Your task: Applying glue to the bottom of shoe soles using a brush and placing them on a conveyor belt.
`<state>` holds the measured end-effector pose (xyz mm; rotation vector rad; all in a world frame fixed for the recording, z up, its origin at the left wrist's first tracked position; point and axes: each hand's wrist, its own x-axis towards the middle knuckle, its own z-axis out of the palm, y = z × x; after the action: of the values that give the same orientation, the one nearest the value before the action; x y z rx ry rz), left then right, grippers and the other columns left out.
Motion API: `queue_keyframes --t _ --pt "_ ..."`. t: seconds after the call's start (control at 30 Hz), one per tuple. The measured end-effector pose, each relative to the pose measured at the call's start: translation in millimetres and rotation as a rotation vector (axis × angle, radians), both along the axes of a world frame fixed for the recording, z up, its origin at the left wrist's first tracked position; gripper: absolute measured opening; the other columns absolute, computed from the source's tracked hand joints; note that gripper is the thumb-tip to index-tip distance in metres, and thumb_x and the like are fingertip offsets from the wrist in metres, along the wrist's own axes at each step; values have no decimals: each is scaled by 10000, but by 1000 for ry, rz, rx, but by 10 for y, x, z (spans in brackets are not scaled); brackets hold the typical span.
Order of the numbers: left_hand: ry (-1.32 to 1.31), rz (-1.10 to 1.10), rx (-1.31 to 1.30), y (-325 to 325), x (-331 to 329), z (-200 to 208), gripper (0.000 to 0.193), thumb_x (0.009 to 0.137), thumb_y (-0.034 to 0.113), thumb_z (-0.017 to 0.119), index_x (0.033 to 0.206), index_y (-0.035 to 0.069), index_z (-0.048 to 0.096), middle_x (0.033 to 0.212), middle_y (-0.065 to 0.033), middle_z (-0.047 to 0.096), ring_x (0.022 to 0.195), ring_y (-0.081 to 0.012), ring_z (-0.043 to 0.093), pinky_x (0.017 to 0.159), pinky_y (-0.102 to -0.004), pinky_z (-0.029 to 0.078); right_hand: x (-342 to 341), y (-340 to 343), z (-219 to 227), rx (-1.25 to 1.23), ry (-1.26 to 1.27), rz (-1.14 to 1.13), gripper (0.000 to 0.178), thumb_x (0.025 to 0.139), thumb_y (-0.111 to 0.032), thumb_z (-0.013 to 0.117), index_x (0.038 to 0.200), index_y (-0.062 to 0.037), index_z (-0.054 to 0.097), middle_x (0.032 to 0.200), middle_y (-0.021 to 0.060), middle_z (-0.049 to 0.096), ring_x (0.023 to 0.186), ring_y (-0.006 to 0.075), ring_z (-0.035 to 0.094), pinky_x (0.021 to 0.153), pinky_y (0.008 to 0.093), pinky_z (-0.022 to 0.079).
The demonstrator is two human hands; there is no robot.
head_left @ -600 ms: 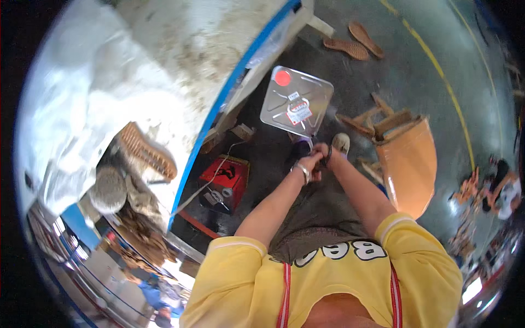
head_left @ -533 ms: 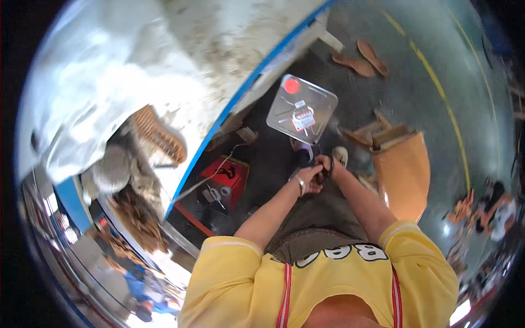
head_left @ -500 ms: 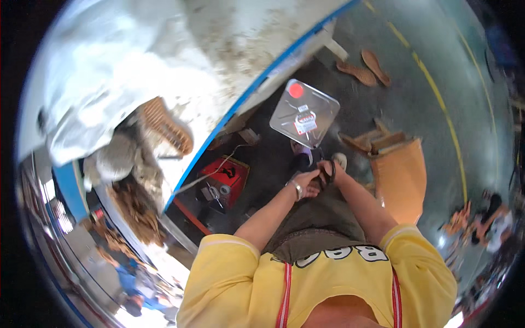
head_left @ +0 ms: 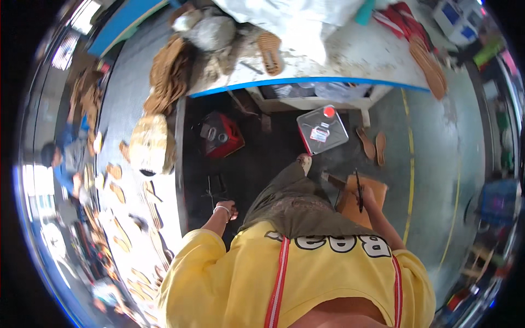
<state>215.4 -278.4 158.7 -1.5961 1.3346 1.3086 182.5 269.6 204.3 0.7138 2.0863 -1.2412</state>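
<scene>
My right hand (head_left: pixel 368 197) is closed around a slim black tool (head_left: pixel 359 188) that points away from me. It is held over an orange-brown cardboard box (head_left: pixel 379 187), and the tool's exact kind cannot be made out. Low on the left, my left hand (head_left: pixel 227 210), with a pale band at its wrist, hangs with fingers curled and nothing showing in them. Ahead of my legs a square metal can (head_left: pixel 334 134) with a red cap stands on the floor.
A blue-edged white bench (head_left: pixel 328 60) crosses ahead, bearing a ribbed brown sole (head_left: pixel 269 52) and a longer sole (head_left: pixel 429 68). Two soles (head_left: pixel 380 147) lie on the floor. A red container (head_left: pixel 232 134) stands left. Several soles cover the surface at left, where people work.
My hands, together before my waist earlier, are now apart, the right one carrying the black tool. My view has turned left, so the bench now runs across ahead.
</scene>
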Motion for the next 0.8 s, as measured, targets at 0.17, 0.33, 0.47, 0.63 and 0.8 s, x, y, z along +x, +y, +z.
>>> queue_keyframes --t 0.17,0.33,0.47,0.63,0.8 --pt "-28 77 -166 274 676 214 189 822 161 547 715 6 546 579 -147 525 457 -285 566 377 -426 480 -218 115 -338 28 458 382 253 741 -210 603 647 13 529 511 88 498 427 211 537 440 345 419" --pt "355 430 214 143 1361 -36 104 770 115 566 689 49 564 552 -60 493 430 -203 502 387 -351 428 -726 -815 268 31 126 492 230 708 -227 635 724 -16 546 552 108 534 540 241 585 529 375 445" --pt "448 485 56 422 1096 491 142 821 135 542 696 77 507 541 -40 440 395 -193 423 358 -318 350 -979 -1392 422 431 562 906 343 661 -269 699 857 -12 584 721 157 615 741 310 617 656 405 463" --pt "586 776 -149 174 968 913 74 807 104 566 850 45 556 598 -54 527 430 -151 484 368 -275 382 -1371 -1833 213 94 534 914 511 616 -284 758 997 9 586 825 150 640 827 308 609 739 374 460" --pt "909 842 -121 -431 575 1355 130 831 162 578 859 36 560 585 -66 542 445 -155 509 416 -259 415 -1576 -2763 857 -464 35 526 293 775 -308 688 928 -93 560 585 -5 504 409 83 499 356 215 389"
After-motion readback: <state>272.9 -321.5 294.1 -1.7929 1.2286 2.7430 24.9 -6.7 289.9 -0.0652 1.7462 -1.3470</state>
